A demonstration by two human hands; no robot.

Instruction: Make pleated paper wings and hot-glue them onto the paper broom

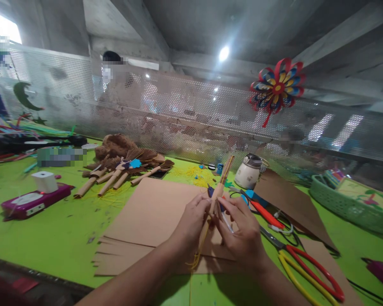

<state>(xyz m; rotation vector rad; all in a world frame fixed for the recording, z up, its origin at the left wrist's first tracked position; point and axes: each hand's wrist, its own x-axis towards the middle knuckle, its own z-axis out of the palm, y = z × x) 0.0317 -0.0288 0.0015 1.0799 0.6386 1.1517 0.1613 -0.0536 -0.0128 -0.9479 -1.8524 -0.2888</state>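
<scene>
Both hands are closed around a slim brown paper roll (217, 193), tilted with its top away from me. My left hand (194, 214) pinches its left side. The fingers of my right hand (242, 225) grip the pleated paper at its lower right. Yellow thread (195, 260) runs along the roll and trails below my left hand. Under both hands lies a stack of brown paper sheets (159, 204). Close to my right hand are scissors (301, 259) with red and yellow handles and an orange-red cutter (268, 214). What my fingertips press is partly hidden.
Several finished paper rolls (113, 180) with frayed brown tops lie at the back left. A purple power strip (38, 202) with a white adapter (44, 182) sits left. Back right stand a white jar (249, 172) and a green basket (347, 210). Perforated metal panels (185, 110) border the table.
</scene>
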